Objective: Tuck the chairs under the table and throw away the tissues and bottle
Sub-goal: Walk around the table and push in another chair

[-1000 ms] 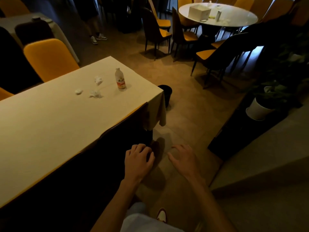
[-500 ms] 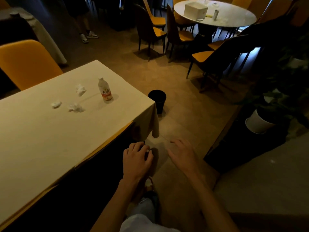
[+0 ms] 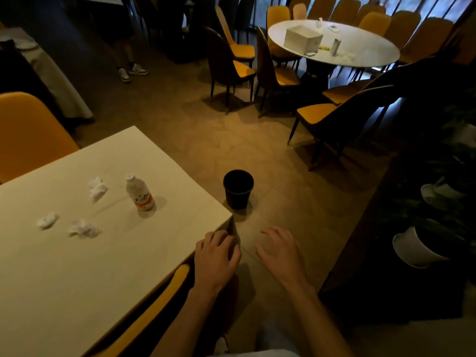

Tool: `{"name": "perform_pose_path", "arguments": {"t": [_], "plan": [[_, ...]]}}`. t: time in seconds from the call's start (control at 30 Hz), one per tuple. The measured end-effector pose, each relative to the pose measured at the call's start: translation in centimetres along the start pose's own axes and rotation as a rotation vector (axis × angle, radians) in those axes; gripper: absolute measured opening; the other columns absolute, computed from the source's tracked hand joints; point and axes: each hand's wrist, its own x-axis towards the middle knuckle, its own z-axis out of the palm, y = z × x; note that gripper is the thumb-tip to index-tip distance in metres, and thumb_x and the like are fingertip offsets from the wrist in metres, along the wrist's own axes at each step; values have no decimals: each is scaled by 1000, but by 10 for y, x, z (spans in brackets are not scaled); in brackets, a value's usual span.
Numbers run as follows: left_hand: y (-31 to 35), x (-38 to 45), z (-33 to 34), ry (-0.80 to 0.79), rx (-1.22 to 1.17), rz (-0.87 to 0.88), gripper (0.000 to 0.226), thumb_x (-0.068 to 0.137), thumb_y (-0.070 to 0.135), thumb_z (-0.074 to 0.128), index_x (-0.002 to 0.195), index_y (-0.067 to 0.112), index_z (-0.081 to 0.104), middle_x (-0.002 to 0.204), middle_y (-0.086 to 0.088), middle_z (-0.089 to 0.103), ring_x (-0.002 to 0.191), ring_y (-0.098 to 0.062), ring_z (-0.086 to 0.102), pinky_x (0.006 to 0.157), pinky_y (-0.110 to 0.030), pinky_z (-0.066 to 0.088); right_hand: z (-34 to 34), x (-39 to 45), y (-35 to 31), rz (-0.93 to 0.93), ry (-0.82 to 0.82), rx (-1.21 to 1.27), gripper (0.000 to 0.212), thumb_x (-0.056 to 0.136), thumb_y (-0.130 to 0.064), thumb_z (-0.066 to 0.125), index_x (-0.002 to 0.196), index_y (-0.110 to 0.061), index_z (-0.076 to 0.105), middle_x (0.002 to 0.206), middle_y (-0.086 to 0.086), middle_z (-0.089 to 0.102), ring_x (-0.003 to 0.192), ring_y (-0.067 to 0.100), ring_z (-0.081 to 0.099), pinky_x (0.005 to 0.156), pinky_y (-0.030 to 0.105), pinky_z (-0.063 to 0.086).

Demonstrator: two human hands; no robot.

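Note:
A cream rectangular table (image 3: 64,266) fills the lower left. A small plastic bottle (image 3: 139,193) with an orange label stands upright on it. Three crumpled white tissues lie to its left: one (image 3: 97,188) beside the bottle, one (image 3: 82,228) nearer me, one (image 3: 47,220) farthest left. A yellow chair (image 3: 152,307) sits pushed against the table's near edge, its back top showing. My left hand (image 3: 215,258) rests curled on that chair back at the table corner. My right hand (image 3: 279,252) hovers open over the floor, holding nothing. A black bin (image 3: 238,188) stands on the floor past the corner.
Another yellow chair (image 3: 28,135) stands at the table's far side. Dark-backed chairs (image 3: 332,119) and a round white table (image 3: 360,47) with a box lie ahead right. White plant pots (image 3: 414,249) sit on the right. A person's feet (image 3: 132,72) show at the back.
The view has moved forward and right along the table. The bottle, tissues and bin appear closer. My left hand stays on the chair back, which is now close under the table edge.

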Motion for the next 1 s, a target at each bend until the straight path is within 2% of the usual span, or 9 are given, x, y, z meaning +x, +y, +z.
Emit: {"name": "perform_pose_path", "arguments": {"t": [0.1,0.27,0.4,0.47,0.6,0.73,0.9,1.0], "plan": [[5,41,6,30,-21,-10,34,89,46,40,101,27,65,113,9,60,109,-14,47,87,-35,39,-7,44,11,-10,-19,-10,45,94,-49,54,135,-33,49,147,-7,44,138,15,32,112,31,26],[10,127,41,100,-30,-94,33,88,46,41,104,30,66,118,9,61,114,-14,47,90,-34,39,-9,149,41,-82,-11,52,42,90,-43,60,129,-29,55,136,-5,52,124,12,43,100,28,40],[23,201,78,121,-18,-165,30,88,45,43,100,30,66,113,9,62,109,-12,48,86,-32,38,-14,243,68,-188,-45,47,40,89,-41,62,126,-26,58,128,-5,56,118,11,47,96,22,36],[27,228,86,142,18,-173,30,88,46,43,98,30,66,111,9,63,106,-12,50,83,-30,36,-24,280,78,-228,-33,37,39,89,-41,62,125,-25,59,126,-6,57,118,12,49,96,24,38],[35,289,88,216,41,-327,34,89,49,41,101,31,66,110,10,63,105,-12,51,82,-29,35,-46,367,96,-318,-98,23,40,88,-42,63,124,-26,60,129,-5,57,121,13,48,100,29,43],[31,325,82,262,52,-470,31,87,45,44,102,30,66,112,9,62,106,-12,50,83,-30,36,-45,430,81,-427,-191,54,39,88,-42,64,124,-27,61,129,-5,57,119,13,49,96,30,46],[9,362,72,325,101,-609,22,85,40,54,99,29,67,109,7,63,105,-14,50,83,-33,40,-25,490,31,-582,-279,91,39,88,-40,64,123,-22,62,130,-4,58,121,15,48,98,33,45],[-20,385,70,343,130,-671,23,84,39,56,100,28,67,110,6,63,105,-15,50,82,-33,40,-6,526,0,-655,-319,101,37,89,-39,65,121,-22,64,126,-5,59,116,13,48,94,25,41]]}}
